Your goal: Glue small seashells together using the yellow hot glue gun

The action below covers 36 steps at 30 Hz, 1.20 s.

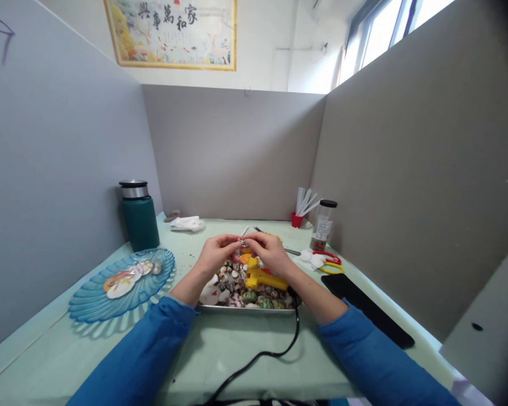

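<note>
My left hand (pixel 217 252) and my right hand (pixel 270 252) meet above the far part of a metal tray (pixel 249 309). Their fingertips pinch a small shell (pixel 242 241) from both sides, mostly hidden by the fingers. Just past the fingertips a thin white stick (pixel 245 231) shows; I cannot tell whether it is held. Below the hands the tray is full of assorted shells (pixel 232 276). A yellow glue gun (pixel 265 277) lies on top of the shells, close under my right wrist, its black cord (pixel 262 354) running toward the front edge.
At left, a blue scalloped plate (pixel 84 307) holds several shell pieces, beside a green bottle (pixel 139 223). White tissue (pixel 188 224) lies behind. At right are scissors (pixel 332 267), a lidded jar (pixel 323 226), a red cup (pixel 297 220) of white sticks and a black slab (pixel 366 309). Grey partitions surround the table.
</note>
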Available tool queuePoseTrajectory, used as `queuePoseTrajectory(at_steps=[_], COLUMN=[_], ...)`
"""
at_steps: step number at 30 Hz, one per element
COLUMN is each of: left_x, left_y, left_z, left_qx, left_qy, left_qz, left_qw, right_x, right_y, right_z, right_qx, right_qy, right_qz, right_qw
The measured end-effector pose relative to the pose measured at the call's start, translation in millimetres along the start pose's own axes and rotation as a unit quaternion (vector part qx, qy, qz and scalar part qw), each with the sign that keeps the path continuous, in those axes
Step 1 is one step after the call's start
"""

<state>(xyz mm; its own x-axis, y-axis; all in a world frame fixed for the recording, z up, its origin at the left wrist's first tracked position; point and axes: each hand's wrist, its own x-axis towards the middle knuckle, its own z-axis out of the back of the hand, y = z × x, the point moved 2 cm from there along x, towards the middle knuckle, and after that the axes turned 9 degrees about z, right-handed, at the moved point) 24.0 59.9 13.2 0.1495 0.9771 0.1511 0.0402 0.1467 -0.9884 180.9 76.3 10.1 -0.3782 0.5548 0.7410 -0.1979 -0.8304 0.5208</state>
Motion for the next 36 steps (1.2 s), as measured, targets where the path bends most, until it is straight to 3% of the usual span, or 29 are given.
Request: queuePoseTrajectory(at_steps=[18, 36], left_x=[1, 4], left_y=[3, 8], left_z=[1.9, 3.9], left_qx=[-0.017, 0.113], left_qy=[0.022, -0.015], left_qz=[0.006, -0.079], left_qw=[1.0, 0.99], right_x=[-1, -3], right_y=[2, 5], right_z=[1, 2], right_qx=[-0.101, -0.126], right_qy=[-0.018, 0.001], right_qz=[0.076, 0.111], right_qw=[0.992, 0.986])
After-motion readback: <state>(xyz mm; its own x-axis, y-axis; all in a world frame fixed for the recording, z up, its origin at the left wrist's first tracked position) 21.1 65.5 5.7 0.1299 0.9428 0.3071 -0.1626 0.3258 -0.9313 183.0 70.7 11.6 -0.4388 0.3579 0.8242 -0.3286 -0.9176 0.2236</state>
